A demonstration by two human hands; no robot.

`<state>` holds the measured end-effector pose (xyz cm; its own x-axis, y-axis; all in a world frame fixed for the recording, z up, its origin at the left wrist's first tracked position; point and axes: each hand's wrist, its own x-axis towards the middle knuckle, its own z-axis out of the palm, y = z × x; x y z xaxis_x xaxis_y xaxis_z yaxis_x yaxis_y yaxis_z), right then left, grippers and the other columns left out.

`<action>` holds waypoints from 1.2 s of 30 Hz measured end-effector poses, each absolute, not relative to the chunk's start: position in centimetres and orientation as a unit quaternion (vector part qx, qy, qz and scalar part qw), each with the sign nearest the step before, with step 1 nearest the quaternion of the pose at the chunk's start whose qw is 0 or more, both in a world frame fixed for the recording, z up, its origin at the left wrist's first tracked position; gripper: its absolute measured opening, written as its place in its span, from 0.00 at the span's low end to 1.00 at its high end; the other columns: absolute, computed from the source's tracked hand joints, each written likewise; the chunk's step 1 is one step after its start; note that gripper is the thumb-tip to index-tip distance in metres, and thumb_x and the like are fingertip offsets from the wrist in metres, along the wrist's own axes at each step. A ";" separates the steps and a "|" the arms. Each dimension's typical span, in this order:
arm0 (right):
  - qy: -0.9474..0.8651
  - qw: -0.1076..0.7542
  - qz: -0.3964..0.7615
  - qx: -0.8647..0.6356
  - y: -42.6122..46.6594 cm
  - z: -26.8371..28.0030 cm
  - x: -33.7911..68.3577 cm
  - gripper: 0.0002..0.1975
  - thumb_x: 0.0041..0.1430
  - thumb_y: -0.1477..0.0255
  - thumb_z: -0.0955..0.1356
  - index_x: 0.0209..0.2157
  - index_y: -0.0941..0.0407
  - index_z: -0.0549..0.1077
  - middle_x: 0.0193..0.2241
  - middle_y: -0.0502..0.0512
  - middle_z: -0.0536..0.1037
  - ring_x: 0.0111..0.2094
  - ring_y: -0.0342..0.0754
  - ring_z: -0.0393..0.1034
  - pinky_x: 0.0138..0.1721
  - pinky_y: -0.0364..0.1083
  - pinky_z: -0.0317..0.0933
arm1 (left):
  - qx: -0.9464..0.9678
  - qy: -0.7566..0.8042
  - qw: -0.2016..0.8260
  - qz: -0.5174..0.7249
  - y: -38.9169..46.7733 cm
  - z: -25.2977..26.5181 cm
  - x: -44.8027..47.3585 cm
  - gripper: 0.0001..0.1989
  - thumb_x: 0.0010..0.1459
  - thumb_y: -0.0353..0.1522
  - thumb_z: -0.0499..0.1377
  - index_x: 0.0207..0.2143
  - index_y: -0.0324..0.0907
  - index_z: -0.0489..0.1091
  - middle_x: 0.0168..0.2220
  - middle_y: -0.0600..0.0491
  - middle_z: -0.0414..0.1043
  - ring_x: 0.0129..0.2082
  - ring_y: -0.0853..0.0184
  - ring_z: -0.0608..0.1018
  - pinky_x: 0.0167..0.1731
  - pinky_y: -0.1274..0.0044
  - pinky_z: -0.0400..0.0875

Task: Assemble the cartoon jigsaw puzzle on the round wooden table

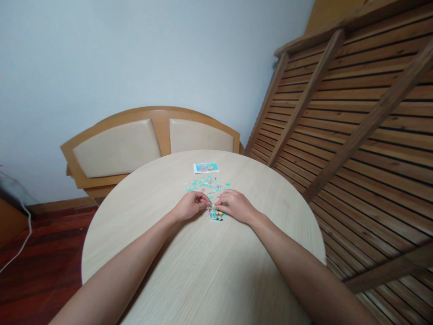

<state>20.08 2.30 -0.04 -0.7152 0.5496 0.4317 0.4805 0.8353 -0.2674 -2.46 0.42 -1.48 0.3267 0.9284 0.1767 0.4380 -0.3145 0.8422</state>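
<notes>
A small joined section of a jigsaw puzzle (pixel 216 215), teal with yellow and white cartoon figures, lies flat on the round table. My left hand (pixel 192 206) is at its upper left corner, thumb and forefinger pinched on what looks like a small puzzle piece. From the other side, my right hand (pixel 236 206) reaches in with fingers bent and tips pressed together at the section's top edge; whatever they hold is too small to make out. Loose puzzle pieces (pixel 206 182), mostly teal with some pink and yellow, are scattered just beyond both hands.
Behind the loose pieces lies a picture card (pixel 206 168) with cartoon figures on teal. The pale round table (pixel 209 280) stands before a padded wooden headboard (pixel 118 149). A slatted wooden frame (pixel 338 135) leans at the right. A white cable (pixel 29 225) hangs at far left.
</notes>
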 end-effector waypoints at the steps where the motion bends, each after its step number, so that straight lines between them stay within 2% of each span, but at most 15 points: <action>1: -0.923 0.254 0.074 -0.278 2.3 0.0 20.1 0.06 0.61 0.66 0.73 0.33 0.53 0.81 0.32 0.52 0.82 0.39 0.49 0.72 0.42 0.46 0.61 | 0.734 0.463 0.353 0.350 0.4 -1.5 -2.5 0.10 0.55 0.35 0.61 0.35 0.36 0.76 0.29 0.51 0.77 0.28 0.69 0.74 0.31 0.78 0.68; 7: -0.933 0.235 0.102 -0.252 2.1 -0.1 20.3 0.07 0.62 0.65 0.71 0.37 0.53 0.80 0.34 0.53 0.81 0.41 0.49 0.72 0.45 0.46 0.62 | 0.746 0.444 0.361 0.341 0.3 -2.1 -2.0 0.12 0.57 0.36 0.60 0.36 0.36 0.78 0.31 0.50 0.79 0.30 0.67 0.76 0.33 0.78 0.68; 18: -0.933 0.225 0.116 -0.254 2.0 0.1 20.3 0.08 0.62 0.64 0.71 0.37 0.54 0.80 0.35 0.53 0.81 0.40 0.48 0.72 0.45 0.46 0.61 | 0.748 0.463 0.340 0.331 0.2 -2.5 -1.8 0.12 0.56 0.37 0.60 0.35 0.37 0.77 0.31 0.50 0.79 0.30 0.67 0.77 0.33 0.78 0.70; 36: -0.934 0.224 0.119 -0.251 1.9 0.2 20.2 0.08 0.62 0.65 0.71 0.37 0.53 0.80 0.35 0.54 0.81 0.40 0.49 0.72 0.44 0.46 0.62 | 0.805 0.496 0.188 0.266 -0.5 -1.2 -1.7 0.11 0.59 0.36 0.58 0.35 0.42 0.80 0.30 0.51 0.80 0.30 0.66 0.77 0.33 0.78 0.69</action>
<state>20.22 1.90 0.22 -0.7736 0.5220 0.3593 0.4153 0.8459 -0.3347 -1.72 -0.48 -1.24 0.3655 0.8989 0.2416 0.6989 -0.4364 0.5666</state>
